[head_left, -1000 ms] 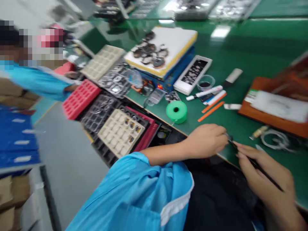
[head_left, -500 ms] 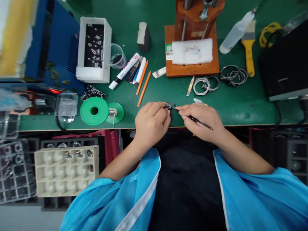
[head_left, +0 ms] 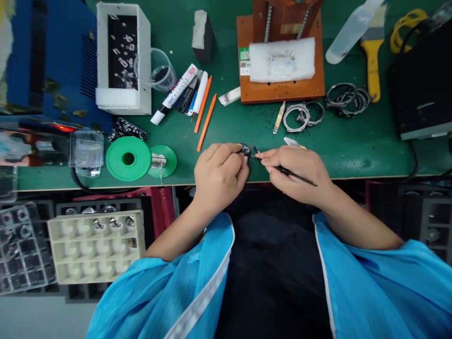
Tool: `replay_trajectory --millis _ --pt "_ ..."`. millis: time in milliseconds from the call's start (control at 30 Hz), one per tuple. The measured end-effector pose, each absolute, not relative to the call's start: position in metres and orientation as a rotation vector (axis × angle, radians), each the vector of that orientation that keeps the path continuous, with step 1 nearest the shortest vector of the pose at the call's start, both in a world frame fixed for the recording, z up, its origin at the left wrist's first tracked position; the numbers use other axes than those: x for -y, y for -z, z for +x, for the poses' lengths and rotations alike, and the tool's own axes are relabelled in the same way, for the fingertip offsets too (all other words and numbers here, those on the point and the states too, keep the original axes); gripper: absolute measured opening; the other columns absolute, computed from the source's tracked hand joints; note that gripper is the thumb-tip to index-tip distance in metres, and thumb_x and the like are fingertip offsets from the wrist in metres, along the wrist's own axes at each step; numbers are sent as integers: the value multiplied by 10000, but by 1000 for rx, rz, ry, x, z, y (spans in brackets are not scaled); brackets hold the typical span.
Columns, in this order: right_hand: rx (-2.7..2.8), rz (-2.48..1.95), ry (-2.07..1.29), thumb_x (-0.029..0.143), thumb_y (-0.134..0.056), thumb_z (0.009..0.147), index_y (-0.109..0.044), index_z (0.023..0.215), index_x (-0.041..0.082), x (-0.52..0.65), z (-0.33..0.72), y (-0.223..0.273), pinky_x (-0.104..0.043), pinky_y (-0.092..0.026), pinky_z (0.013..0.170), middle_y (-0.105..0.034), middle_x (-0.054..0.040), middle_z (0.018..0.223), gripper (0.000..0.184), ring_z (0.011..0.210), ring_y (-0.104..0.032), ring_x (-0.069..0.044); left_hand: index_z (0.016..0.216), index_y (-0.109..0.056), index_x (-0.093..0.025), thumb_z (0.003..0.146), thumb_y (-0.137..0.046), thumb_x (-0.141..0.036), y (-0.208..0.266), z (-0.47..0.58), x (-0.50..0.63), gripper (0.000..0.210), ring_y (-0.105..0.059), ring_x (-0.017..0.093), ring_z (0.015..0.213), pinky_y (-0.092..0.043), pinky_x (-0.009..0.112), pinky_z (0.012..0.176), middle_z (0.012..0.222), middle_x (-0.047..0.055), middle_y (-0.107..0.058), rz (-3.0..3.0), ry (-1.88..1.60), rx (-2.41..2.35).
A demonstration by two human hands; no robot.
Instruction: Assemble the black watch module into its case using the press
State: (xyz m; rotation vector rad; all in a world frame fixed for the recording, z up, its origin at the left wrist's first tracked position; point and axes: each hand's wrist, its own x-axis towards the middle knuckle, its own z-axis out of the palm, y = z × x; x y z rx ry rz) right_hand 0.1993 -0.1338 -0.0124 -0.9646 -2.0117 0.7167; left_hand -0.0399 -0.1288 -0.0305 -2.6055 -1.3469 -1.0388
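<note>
My left hand (head_left: 221, 172) is closed at the front edge of the green bench, its thumb and fingers pinching a small dark round disc (head_left: 246, 150). Pale markings show on the disc, but they are too small to read. Just to the right, my right hand (head_left: 294, 174) grips a thin black pen-like tool (head_left: 296, 176) much as one holds a pencil. Its narrow tip points left and is close to the disc; I cannot tell whether they touch. Beyond my right fingers lies a small pale blade-like piece (head_left: 292, 142), partly covered by the hand.
Solder spools (head_left: 127, 158), orange sticks (head_left: 206, 122) and markers (head_left: 174, 94) lie left. Behind stands a brown press (head_left: 282, 92) with a white foam pad. Metal rings (head_left: 296, 117) and a yellow-handled brush (head_left: 372, 70) lie right. A cream tray (head_left: 97, 249) sits below the bench edge.
The view has shifted slightly, so the bench items appear higher and spread outward. Both hands keep their grips, with the tool tip still beside the disc.
</note>
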Motion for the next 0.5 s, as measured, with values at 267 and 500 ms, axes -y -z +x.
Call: replay_trajectory --millis 267,500 --pt "2025 -954 -732 145 -615 1053 -742 1009 280 135 200 14 -414 -715 899 -911 6 1136 190 1122 -907 -268 967 -672 -227 1092 -680 -155 30 -41 128 145 -769 230 955 -594 414 849 1116 74 -862 -2635 1070 1327" --pt "2050 -941 -676 127 -616 1059 -729 1019 268 135 199 16 -392 -705 885 -910 5 1144 185 1097 -907 -257 966 -683 -223 1081 -684 -154 32 -41 129 134 -793 232 967 -606 417 871 1125 68 -870 -2620 1079 1344"
